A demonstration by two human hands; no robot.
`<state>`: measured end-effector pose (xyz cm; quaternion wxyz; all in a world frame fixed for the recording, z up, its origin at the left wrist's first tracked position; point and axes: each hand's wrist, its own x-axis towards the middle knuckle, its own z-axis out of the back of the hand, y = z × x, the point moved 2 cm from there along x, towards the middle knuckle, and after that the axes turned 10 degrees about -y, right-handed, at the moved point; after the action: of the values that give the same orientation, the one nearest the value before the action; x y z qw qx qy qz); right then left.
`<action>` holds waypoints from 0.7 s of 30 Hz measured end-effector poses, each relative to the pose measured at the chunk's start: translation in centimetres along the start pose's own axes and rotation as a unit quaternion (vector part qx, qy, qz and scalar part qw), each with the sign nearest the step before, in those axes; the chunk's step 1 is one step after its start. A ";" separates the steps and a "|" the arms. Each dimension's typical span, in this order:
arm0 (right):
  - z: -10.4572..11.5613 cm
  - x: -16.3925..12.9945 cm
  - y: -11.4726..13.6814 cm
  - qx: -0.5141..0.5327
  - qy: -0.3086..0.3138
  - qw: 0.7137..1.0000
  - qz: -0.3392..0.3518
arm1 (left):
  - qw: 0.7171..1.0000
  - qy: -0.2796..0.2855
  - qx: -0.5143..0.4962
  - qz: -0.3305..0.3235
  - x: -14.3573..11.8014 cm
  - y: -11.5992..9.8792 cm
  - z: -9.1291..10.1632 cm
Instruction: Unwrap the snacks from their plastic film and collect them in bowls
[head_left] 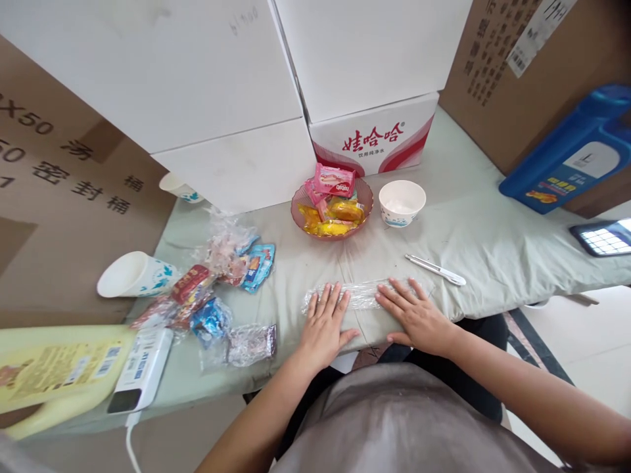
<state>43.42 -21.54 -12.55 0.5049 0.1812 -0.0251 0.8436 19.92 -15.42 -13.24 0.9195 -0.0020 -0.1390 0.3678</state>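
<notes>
Clear plastic wrap (362, 294): lay flat at the surface's (473, 223) near edge. Left hand (325, 323) and right hand (417, 316): each grip spread, palms pressed on the wrap's ends.

The white-and-red box (374, 141) at 12 o'clock carries large red characters "娃哈哈", and below them a small dark line that reads "饮用纯净水". On the pink packet (334, 180) in the bowl (362, 203), just below this box, stands white lettering upside down; it looks like "nabati". The brown carton (59, 171) at 9 o'clock shows "X50", then "50 汤" and "密封桶", in dark print. The white box (162, 72) at 11 o'clock has faint handwriting near its top edge, too pale to read. The brown carton (507, 59) at 1 o'clock bears columns of characters and a barcode label, too small to read. The labels on the blue jug (572, 157) at 3 o'clock and the yellow bottle (54, 368) at 8 o'clock are not legible.
</notes>
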 end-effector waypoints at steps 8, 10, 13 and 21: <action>3.3 -6.0 -0.2 0.033 -0.080 0.996 -0.036 | 0.998 -0.015 -0.054 0.040 -0.2 -3.9 1.6; 3.9 -6.2 1.1 0.070 -0.088 0.994 -0.014 | 0.995 0.011 -0.094 -0.038 0.4 -5.6 1.1; 5.4 -5.9 2.6 0.124 -0.077 0.989 0.009 | 0.982 0.045 -0.133 -0.128 0.9 -6.5 0.3; 9.2 -1.6 -0.1 0.310 -0.063 0.942 -0.113 | 0.966 0.070 -0.174 -0.178 1.0 -5.3 0.3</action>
<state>46.79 -24.86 -4.52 0.5131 0.3830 0.2264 0.7341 24.17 -18.65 -12.15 0.9631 -0.1623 -0.1344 0.1673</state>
